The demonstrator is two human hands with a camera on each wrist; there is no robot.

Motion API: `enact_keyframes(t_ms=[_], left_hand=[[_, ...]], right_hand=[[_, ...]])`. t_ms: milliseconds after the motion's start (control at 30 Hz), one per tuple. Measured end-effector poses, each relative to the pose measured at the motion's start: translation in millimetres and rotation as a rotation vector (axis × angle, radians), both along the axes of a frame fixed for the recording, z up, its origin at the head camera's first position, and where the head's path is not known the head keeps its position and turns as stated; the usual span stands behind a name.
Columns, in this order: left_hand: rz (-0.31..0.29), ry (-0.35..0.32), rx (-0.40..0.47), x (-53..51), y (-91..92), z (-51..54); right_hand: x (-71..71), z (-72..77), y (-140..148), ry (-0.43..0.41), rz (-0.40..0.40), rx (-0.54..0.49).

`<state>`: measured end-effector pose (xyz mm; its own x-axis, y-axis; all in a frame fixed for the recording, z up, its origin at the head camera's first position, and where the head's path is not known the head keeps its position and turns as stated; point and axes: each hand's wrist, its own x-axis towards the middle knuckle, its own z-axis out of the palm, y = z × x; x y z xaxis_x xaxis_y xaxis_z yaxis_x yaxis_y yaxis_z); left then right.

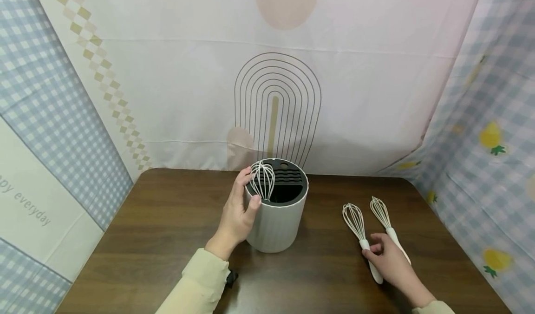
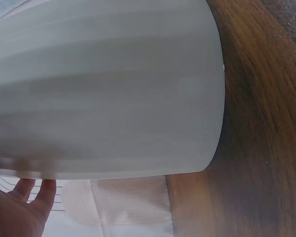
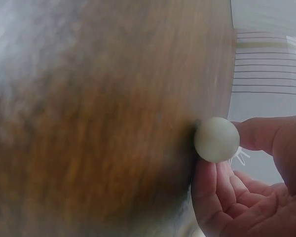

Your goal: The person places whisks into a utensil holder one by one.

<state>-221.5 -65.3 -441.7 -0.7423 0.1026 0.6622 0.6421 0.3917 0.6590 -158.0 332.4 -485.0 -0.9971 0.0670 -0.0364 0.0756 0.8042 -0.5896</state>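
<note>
My left hand (image 1: 237,216) holds the side of a light grey ribbed utensil holder (image 1: 276,230) near its rim, thumb in front and fingers round the left. Out of its black slotted top sticks a white whisk (image 1: 266,198), wire loops up, handle hidden inside. The holder's wall fills most of the left wrist view. To the right, my right hand (image 1: 393,260) pinches the white handle of a second whisk (image 1: 376,273) between thumb and fingers; its round handle end shows in the right wrist view. A third whisk (image 1: 391,232) lies just beyond that hand, its handle partly covered.
A dark brown wooden table (image 1: 167,239) carries everything. Behind it hangs a pale printed cloth (image 1: 188,95), with blue checked cloth on both sides. A small black object (image 1: 231,278) shows by the left sleeve.
</note>
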Motion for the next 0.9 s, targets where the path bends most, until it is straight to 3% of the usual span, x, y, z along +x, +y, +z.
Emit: enact_keyframes(t_ms=[333, 467, 900], left_hand=[[0.000, -0.003, 0.000, -0.8, 0.3, -0.4], [0.003, 0.007, 0.006, -1.5, 0.4, -2.5], [0.007, 0.003, 0.003, -0.9, 0.6, -1.8]], right_hand=[[0.2, 2.4, 2, 0.039, 0.006, 0.061], [-0.5, 5.2, 0, 0.073, 0.013, 0.037], [-1.2, 23.5, -16, 0.330, -0.038, -0.071]])
